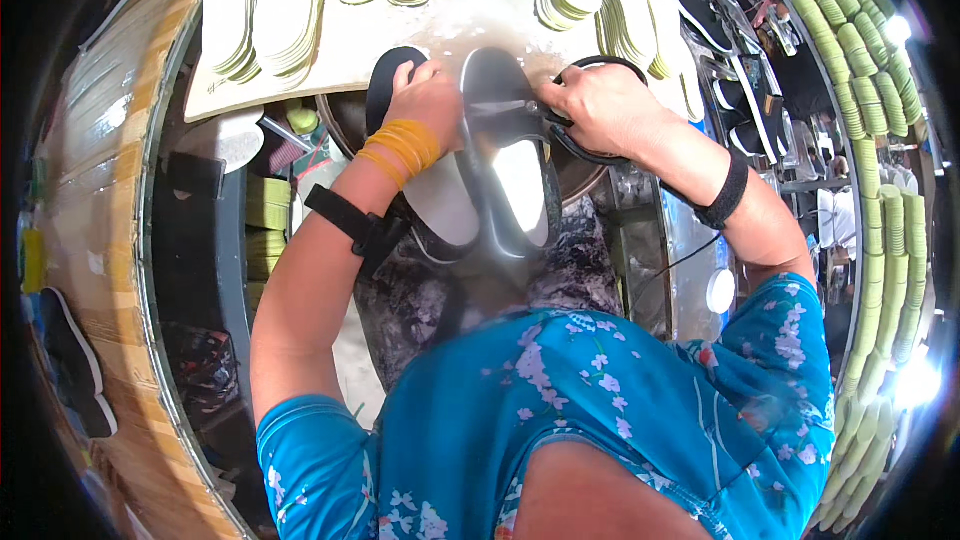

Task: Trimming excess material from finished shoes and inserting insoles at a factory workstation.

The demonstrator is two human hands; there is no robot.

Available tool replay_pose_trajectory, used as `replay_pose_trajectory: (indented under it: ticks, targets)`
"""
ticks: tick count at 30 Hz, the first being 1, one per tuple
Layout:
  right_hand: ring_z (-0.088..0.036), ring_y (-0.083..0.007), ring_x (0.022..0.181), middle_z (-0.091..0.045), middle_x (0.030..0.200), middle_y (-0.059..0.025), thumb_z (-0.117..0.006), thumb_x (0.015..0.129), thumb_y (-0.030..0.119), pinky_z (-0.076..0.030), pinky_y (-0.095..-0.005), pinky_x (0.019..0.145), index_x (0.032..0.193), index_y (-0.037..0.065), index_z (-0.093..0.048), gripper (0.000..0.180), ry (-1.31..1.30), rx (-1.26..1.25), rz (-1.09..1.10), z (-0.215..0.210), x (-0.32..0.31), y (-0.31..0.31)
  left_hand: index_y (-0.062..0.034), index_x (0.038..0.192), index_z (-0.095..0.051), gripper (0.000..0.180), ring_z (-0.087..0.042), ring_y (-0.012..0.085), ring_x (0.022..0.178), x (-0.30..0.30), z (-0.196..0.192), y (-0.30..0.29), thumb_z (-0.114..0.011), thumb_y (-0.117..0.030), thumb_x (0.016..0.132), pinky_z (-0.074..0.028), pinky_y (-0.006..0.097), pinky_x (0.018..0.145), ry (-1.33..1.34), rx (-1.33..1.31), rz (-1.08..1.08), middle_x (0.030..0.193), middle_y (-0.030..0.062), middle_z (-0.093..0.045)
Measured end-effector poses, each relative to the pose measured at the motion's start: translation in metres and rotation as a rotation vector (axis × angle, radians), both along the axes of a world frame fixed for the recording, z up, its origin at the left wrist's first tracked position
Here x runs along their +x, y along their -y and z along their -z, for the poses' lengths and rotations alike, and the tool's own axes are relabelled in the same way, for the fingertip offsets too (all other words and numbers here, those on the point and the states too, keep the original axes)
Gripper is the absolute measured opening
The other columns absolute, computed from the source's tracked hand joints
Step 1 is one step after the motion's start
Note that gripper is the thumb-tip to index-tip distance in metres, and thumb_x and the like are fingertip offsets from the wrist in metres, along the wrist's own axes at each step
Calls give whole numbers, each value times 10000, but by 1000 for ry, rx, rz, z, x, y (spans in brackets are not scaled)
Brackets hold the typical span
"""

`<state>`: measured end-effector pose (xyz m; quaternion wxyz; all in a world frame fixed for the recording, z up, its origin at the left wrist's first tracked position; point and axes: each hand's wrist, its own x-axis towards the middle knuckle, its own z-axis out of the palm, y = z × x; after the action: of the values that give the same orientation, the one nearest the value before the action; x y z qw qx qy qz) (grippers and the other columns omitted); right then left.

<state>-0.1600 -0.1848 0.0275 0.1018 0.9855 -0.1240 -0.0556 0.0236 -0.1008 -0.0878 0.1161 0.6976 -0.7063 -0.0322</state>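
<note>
My left hand (425,103) is curled round a dark shoe (384,86), whose rounded black end shows past my fingers. Below that hand appears a white insole-like surface (445,212) with a dark rim. Between my hands stands a smooth grey rounded form (494,80), blurred toward its lower end; I cannot make out its kind. Beside it is a second white surface (522,185), also dark-edged. My right hand (600,108) has its fingers closed on a black ring-shaped piece (622,62), partly hidden by the hand.
Along the far table (450,40) lie several stacks of white-topped, green-edged insoles (290,15). A cardboard-covered surface (120,240) runs down the left, with a black shoe (75,360) on it. Racks at right hold dark shoes (755,105) and green stacked rolls (868,50).
</note>
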Motion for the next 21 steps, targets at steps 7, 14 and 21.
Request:
replay_pose_trajectory:
  ticks: [7, 14, 21]
  targets:
    - [-624, -258, 664, -612, 686, -97, -539, 725, 119, -488, -349, 564, 837, 83, -604, 134, -354, -178, -56, -9, 40, -11, -72, 967, -619, 222, -380, 249, 1179, -1, 8, -2, -566, -124, 758, -197, 453, 1009, -49, -36, -32, 1034, 53, -581]
    - [-631, -240, 668, -623, 694, -79, -515, 763, 144, -489, -340, 554, 815, 106, -616, 120, -445, -243, -105, -7, 55, -20, -62, 964, -620, 227, -382, 239, 1181, -2, 11, -3, -575, -130, 752, -205, 456, 1008, -41, -10, -17, 1035, 61, -582]
    - [-636, -249, 718, -641, 738, -79, -530, 746, 143, -503, -347, 604, 757, 96, -664, 142, -333, -113, -105, 0, 54, -12, -55, 842, -619, 138, -518, 254, 994, 7, 5, 1, -550, -106, 734, -355, 394, 896, -70, -145, -78, 918, 109, -603]
